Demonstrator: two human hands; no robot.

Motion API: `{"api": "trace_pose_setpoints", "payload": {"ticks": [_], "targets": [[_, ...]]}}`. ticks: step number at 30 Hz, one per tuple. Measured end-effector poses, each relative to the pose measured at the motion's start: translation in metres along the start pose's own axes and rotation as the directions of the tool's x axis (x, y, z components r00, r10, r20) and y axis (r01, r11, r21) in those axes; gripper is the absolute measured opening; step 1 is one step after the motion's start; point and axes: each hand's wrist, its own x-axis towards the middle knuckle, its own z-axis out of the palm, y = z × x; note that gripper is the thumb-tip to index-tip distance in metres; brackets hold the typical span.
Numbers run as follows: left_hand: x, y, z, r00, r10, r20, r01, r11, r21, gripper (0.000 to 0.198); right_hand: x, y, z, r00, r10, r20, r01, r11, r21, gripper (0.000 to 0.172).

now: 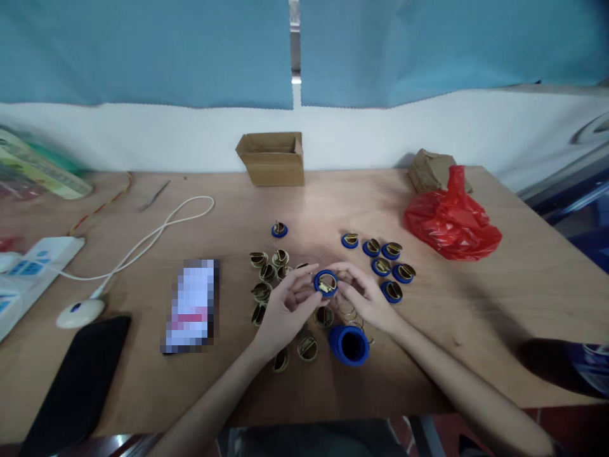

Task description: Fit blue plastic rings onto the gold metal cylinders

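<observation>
Between my two hands is a round blue-rimmed piece with brass-coloured metal parts inside (326, 284). My left hand (285, 311) pinches its left side, thumb below and fingers behind. From the right, my right hand (368, 298) grips its edge with thumb and fingertips. Several round brass-coloured pieces (307, 347) lie around and beneath my left hand, some partly hidden by it. Below my right hand, a stack of blue rings (335, 343) lies tilted, with thin brass-coloured rings (351, 314) beside it. Several blue-rimmed pieces (381, 266) sit to the right, and a single one (279, 229) lies farther back.
A cardboard box (278, 171) and a red plastic bag (451, 222) stand toward the back. On the left are a blurred-screen phone (190, 304), a black flat object (78, 381), a white cable (157, 235) and a power strip (52, 254). A dark bottle (547, 362) lies front right.
</observation>
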Motion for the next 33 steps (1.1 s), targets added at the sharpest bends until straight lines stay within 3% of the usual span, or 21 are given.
{"api": "trace_pose_setpoints", "payload": {"ticks": [12,21,33], "targets": [[0.005,-0.0044,-0.0072,0.997,-0.054,-0.057,0.055,0.998,0.017,0.041,-0.0002,0.0005,0.0059,1.0,-0.018,-0.002,0.018,0.995,-0.096,0.025],[0.005,-0.0016,-0.0038,0.995,-0.064,-0.08,0.068,0.996,0.053,0.042,0.0023,0.009,0.0053,0.998,0.069,-0.009,-0.07,0.997,-0.041,0.025],[0.0045,-0.0048,-0.0029,0.998,-0.055,-0.029,0.055,0.998,0.025,0.039,0.0023,0.0064,0.0037,0.998,0.057,-0.006,-0.057,0.998,-0.01,0.02]]}}
